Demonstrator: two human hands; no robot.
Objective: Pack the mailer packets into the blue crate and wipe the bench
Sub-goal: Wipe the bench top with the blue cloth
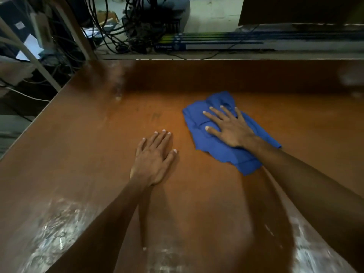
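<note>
A person leans over a brown bench [98,146], both bare arms reaching forward. The right hand [229,129] lies flat on a blue cloth [220,152], fingers spread wide and pressing down, not gripping. The cloth sits right of centre, about midway between the near and far edges of the bench. The left hand [155,156] rests palm down on bare wood just left of the cloth, fingers straight and close together, holding nothing; it appears to steady the body.

The cloth looks soft, light and limp, bunched into loose folds. It would likely slide easily under a flat palm and crumple if pushed from one edge, so pressure through its middle seems the best hold. The bench looks hard and smooth, with pale smears near the front left and front right corners that probably need wiping.

Count: one cloth, one bench, two hands. No mailer packets and no blue crate are in view. Beyond the far edge lie tangled cables [126,28] and long flat boxes [216,43].
</note>
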